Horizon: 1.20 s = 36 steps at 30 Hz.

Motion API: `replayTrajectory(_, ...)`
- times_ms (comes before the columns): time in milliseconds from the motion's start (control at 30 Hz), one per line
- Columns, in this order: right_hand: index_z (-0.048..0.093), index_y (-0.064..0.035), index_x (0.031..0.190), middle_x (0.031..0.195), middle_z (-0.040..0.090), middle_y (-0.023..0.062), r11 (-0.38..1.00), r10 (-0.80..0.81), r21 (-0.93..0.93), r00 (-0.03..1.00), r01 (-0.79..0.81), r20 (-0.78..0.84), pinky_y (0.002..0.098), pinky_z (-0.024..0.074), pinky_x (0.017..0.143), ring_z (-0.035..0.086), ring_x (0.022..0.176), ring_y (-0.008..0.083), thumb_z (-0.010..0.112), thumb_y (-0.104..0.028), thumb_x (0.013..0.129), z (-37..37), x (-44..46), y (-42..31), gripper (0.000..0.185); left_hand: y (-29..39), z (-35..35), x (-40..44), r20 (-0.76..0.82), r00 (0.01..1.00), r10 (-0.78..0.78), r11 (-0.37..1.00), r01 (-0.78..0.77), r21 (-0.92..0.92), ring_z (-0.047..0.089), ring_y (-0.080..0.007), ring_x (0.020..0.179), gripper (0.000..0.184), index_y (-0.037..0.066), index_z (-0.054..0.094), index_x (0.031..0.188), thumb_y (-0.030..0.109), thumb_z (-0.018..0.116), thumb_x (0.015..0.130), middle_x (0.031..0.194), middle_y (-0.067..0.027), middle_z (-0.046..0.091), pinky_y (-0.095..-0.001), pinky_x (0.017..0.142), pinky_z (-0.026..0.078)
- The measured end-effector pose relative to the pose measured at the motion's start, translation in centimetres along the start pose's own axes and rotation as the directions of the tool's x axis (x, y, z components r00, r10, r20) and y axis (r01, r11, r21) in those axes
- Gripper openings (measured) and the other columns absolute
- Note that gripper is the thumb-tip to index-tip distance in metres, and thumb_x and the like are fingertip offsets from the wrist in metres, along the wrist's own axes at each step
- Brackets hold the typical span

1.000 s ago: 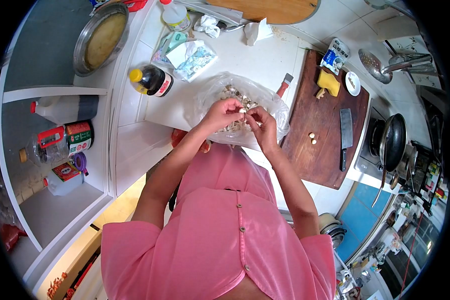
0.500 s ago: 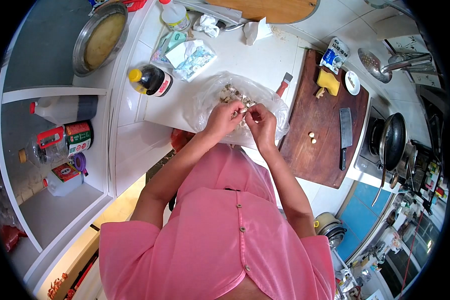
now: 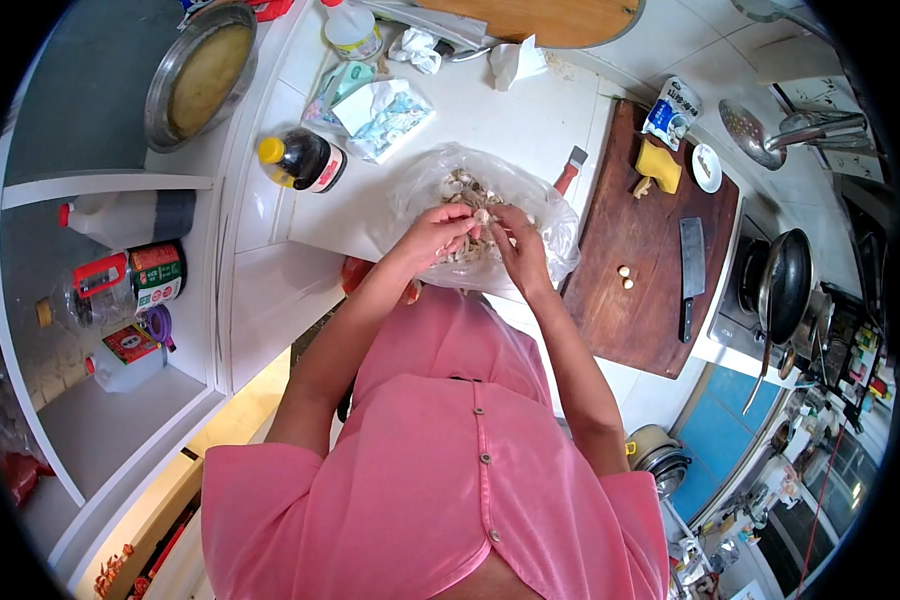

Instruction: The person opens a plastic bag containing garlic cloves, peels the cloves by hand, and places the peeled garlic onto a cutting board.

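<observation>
Both my hands are close together over a clear plastic bag point(image 3: 555, 235) filled with garlic cloves and loose skins point(image 3: 460, 185). A pale garlic clove point(image 3: 482, 215) shows between my fingertips. My left hand point(image 3: 438, 236) pinches it from the left, fingers pressed together. From the other side my right hand point(image 3: 519, 247) has its curled fingers on the clove. Two peeled cloves point(image 3: 625, 277) lie on the wooden chopping board point(image 3: 610, 330) to the right.
On the board rest a cleaver point(image 3: 692, 270), a yellow block point(image 3: 658, 166) and a small white dish point(image 3: 706, 168). A red-handled tool point(image 3: 568, 172) lies beside the bag. Leftward are a dark sauce bottle point(image 3: 305, 160) and a tissue pack point(image 3: 385, 115). A wok point(image 3: 790, 285) sits far right.
My hands have shifted slightly apart and my fingers have changed their hold; the pale clove between them is now more exposed. The surrounding things stay where they were.
</observation>
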State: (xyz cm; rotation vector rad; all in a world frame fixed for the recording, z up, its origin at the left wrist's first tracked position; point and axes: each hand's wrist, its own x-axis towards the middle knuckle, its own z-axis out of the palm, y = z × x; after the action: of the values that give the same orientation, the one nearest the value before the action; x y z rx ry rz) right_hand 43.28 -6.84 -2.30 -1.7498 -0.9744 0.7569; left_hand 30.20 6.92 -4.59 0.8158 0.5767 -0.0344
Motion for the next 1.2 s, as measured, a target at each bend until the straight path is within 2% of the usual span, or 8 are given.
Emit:
replayTrajectory(133, 0.055, -0.0034, 0.121, 0.122, 0.054, 0.0111, 0.972, -0.02, 0.233, 0.995, -0.004, 0.1, 0.031, 0.0455, 0.091, 0.055, 0.109, 0.0191, 0.054, -0.009, 0.092, 0.1, 0.0, -0.2, 0.029, -0.3, 0.5, -0.4, -0.006, 0.992, -0.129, 0.958, 0.123, -0.261, 0.042, -0.0032, 0.05, 0.017, 0.004, 0.058, 0.106, 0.013, 0.057, 0.092, 0.082, -0.0017, 0.059, -0.0181, 0.049, 0.036)
replayTrajectory(300, 0.057, -0.0021, 0.112, 0.115, 0.059, 0.0089, 0.815, 0.022, 0.57, 0.989, -0.101, 0.144, 0.0298, 0.0478, 0.086, 0.058, 0.1, 0.0161, 0.057, -0.007, 0.09, 0.1, 0.1, -1.0, 0.022, -0.2, 0.8, -0.7, 0.146, 0.984, -0.101, 0.92, 0.149, -0.362, 0.043, -0.0022, 0.051, 0.021, 0.004, 0.057, 0.111, 0.014, 0.057, 0.092, 0.08, -0.0022, 0.059, -0.0186, 0.051, 0.037)
replayTrajectory(400, 0.056, -0.0019, 0.108, 0.108, 0.061, 0.0066, 0.76, 0.06, 0.633, 0.987, -0.143, 0.151, 0.0271, 0.0474, 0.084, 0.058, 0.096, 0.0129, 0.058, -0.006, 0.09, 0.0, 0.2, -0.7, 0.018, 0.3, 1.7, -1.0, 0.069, 0.996, -0.058, 0.974, 0.072, -0.214, 0.047, -0.0045, 0.055, 0.015, 0.003, 0.061, 0.104, 0.011, 0.058, 0.09, 0.084, -0.0032, 0.061, -0.0213, 0.055, 0.039)
replayTrajectory(433, 0.056, -0.0019, 0.106, 0.105, 0.062, 0.0055, 0.751, 0.073, 0.642, 0.986, -0.152, 0.147, 0.026, 0.0473, 0.083, 0.058, 0.094, 0.0118, 0.058, -0.006, 0.09, -0.1, 0.2, -0.3, 0.017, 0.1, 2.0, -1.0, -0.074, 0.99, 0.123, 0.991, -0.119, 0.062, 0.049, -0.0056, 0.057, 0.014, 0.003, 0.062, 0.101, 0.009, 0.059, 0.088, 0.084, -0.0029, 0.061, -0.0217, 0.057, 0.04)
replayTrajectory(500, 0.056, -0.0027, 0.105, 0.102, 0.062, 0.0035, 0.755, 0.116, 0.634, 0.986, -0.168, 0.123, 0.0262, 0.0452, 0.086, 0.058, 0.094, 0.011, 0.059, -0.005, 0.089, -0.1, 0.1, 1.0, 0.016, 0.0, 2.9, -1.2, -0.171, 0.826, 0.538, 0.707, -0.331, 0.625, 0.053, -0.0079, 0.062, 0.012, 0.003, 0.064, 0.096, 0.006, 0.063, 0.084, 0.084, -0.0025, 0.061, -0.0225, 0.06, 0.042)
replayTrajectory(600, 0.056, -0.0032, 0.104, 0.097, 0.062, 0.0008, 0.753, 0.141, 0.629, 0.981, -0.192, 0.131, 0.0252, 0.0445, 0.085, 0.057, 0.092, 0.009, 0.06, -0.004, 0.088, -0.1, -0.1, 1.7, 0.017, 1.9, 4.5, -1.8, -0.103, 0.749, 0.655, 0.609, -0.442, 0.658, 0.052, -0.0074, 0.067, 0.013, 0.003, 0.066, 0.092, 0.001, 0.066, 0.08, 0.084, -0.0005, 0.061, -0.0201, 0.058, 0.038)
replayTrajectory(900, 0.057, -0.0009, 0.096, 0.087, 0.062, 0.0006, 0.854, 0.145, 0.499, 0.989, -0.146, 0.041, 0.0208, 0.0463, 0.072, 0.058, 0.08, 0.0064, 0.063, -0.001, 0.086, 0.2, -0.7, -0.1, 0.012, 1.9, 4.4, -1.5, -0.123, 0.803, 0.583, 0.624, -0.345, 0.702, 0.057, -0.0137, 0.068, 0.007, 0.002, 0.062, 0.081, 0.002, 0.067, 0.077, 0.075, -0.0044, 0.061, -0.0266, 0.062, 0.044)
replayTrajectory(1200, 0.057, -0.0009, 0.094, 0.081, 0.061, 0.0004, 0.926, 0.181, 0.327, 0.982, -0.186, 0.048, 0.0209, 0.0455, 0.066, 0.056, 0.074, 0.0058, 0.065, -0.001, 0.084, -0.2, -0.8, -1.4, 0.012, 2.0, 2.0, -0.2, 0.134, 0.91, 0.393, 0.705, -0.392, 0.591, 0.053, -0.0074, 0.073, 0.006, 0.001, 0.053, 0.087, 0.0, 0.058, 0.085, 0.077, -0.0013, 0.057, -0.0252, 0.064, 0.044)
